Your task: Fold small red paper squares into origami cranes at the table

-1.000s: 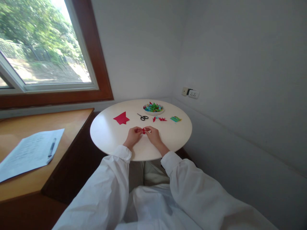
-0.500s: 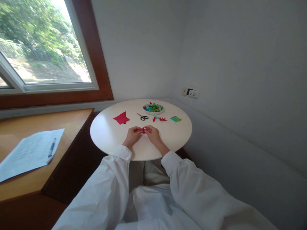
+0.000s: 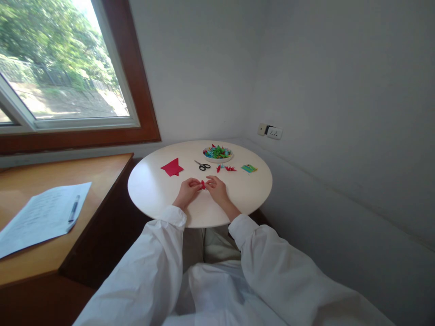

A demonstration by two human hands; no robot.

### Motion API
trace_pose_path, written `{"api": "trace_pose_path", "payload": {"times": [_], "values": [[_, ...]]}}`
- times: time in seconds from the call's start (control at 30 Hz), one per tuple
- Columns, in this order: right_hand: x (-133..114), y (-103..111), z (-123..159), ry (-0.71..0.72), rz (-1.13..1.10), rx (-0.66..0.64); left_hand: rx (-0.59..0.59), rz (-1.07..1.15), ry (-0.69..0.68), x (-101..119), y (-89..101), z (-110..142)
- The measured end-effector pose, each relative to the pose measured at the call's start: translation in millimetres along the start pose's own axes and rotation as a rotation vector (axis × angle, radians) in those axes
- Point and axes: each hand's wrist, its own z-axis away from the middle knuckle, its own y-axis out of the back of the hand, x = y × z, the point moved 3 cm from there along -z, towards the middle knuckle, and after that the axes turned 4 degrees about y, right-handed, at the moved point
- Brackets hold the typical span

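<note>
A small piece of folded red paper (image 3: 203, 184) is pinched between my two hands over the near half of the round table. My left hand (image 3: 189, 190) grips its left side, and my right hand (image 3: 216, 188) has its right side between thumb and fingers. The fingertips cover much of the paper, so its exact folds cannot be made out. Just beyond my hands lie black-handled scissors (image 3: 203, 166) and several small red folded paper figures (image 3: 230, 169). Flat red paper (image 3: 172, 167) rests farther left.
A white oval dish (image 3: 218, 160) full of colourful folded paper stands at the back of the white table (image 3: 149, 190). Green and yellow paper (image 3: 249, 168) lies to the right. On the wooden desk (image 3: 102, 181) at left are a written sheet (image 3: 44, 213) and a pen (image 3: 74, 208).
The fingers of my right hand have lifted and shifted slightly around the red paper, and the paper's visible outline has changed a little. My left hand stays almost in place.
</note>
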Motion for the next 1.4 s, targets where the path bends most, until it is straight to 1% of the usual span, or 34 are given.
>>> {"api": "trace_pose_path", "payload": {"times": [0.27,0.57,1.0,1.4], "values": [[3,-3,-1,-0.036,-0.004,-0.029,0.027,0.001,-0.023,0,4.8,-3],[6,-2,-2,-0.049,-0.035,-0.035,0.010,-0.015,-0.020,-2,4.4,-3],[17,0,-5,-0.075,-0.074,0.012,-0.031,-0.029,0.003,-1,-0.9,1],[11,-3,-2,-0.127,-0.165,-0.055,-0.074,0.052,0.016,-1,-2.2,1]]}}
